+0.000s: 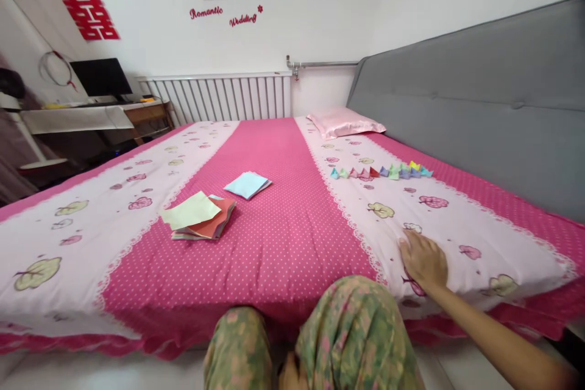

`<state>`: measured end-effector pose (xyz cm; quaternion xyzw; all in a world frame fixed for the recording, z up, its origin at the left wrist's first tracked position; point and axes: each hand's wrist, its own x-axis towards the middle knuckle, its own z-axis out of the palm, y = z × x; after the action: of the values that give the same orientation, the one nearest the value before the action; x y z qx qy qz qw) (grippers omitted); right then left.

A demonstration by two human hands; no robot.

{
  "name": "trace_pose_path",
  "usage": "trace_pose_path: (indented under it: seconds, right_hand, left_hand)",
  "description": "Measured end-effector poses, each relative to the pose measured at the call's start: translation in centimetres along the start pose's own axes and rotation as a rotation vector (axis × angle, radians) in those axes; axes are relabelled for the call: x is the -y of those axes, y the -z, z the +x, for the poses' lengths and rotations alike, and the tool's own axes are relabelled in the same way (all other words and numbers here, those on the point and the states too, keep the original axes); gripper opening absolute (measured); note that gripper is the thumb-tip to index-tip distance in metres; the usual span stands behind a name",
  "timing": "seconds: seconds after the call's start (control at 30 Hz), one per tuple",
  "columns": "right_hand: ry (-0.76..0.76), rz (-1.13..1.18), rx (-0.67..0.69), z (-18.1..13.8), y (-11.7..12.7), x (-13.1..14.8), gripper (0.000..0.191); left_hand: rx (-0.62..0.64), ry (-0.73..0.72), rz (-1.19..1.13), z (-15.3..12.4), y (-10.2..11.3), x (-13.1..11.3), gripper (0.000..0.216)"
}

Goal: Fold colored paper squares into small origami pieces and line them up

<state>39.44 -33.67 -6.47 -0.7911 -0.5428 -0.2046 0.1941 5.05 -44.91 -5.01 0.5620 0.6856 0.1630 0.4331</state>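
Note:
My right hand lies flat on the pink and white bed sheet near the bed's front edge, fingers stretched out, holding nothing. My left hand shows only in part between my knees at the bottom edge, and its fingers are hidden. A stack of coloured paper squares with a pale yellow sheet on top lies left of centre. A folded light blue paper lies just beyond it. A row of several small folded paper pieces in mixed colours sits further back on the right.
A pink pillow lies at the head of the bed by a grey padded headboard. A white radiator lines the far wall. A desk with a dark monitor stands at the left. My knees in green patterned trousers touch the bed's edge.

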Motion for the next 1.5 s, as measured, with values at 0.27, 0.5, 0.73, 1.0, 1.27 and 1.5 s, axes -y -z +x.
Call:
trace_pose_path:
  seconds: [0.27,0.5,0.73,1.0,1.27,1.5]
  right_hand:
    - [-0.027,-0.001,0.026,-0.3,0.0,-0.1,0.044]
    - [-0.054,0.014,0.063,-0.4,-0.1,-0.4,0.045]
    - [-0.067,0.042,0.045,-0.4,-0.5,-0.5,0.045]
    - [-0.026,0.067,0.012,-0.4,-0.5,-0.6,0.047]
    - [-0.025,0.077,-0.014,-0.3,-0.3,-0.5,0.046]
    - [-0.035,0.092,-0.055,0.0,0.0,-0.2,0.042]
  left_hand:
    - [-0.499,-0.492,0.157,3.7,8.8,-2.6,0.022]
    - [-1.028,-0.522,0.715,10.2,23.8,-4.6,0.043]
    - [-0.772,-0.362,1.025,16.0,28.0,-2.1,0.046]
    - [-0.832,-0.328,0.925,15.3,28.2,-2.0,0.034]
    - [-0.962,-0.476,0.826,11.8,20.4,-8.5,0.048]
    - [-0.559,-0.779,0.846,13.6,7.9,-10.9,0.05]
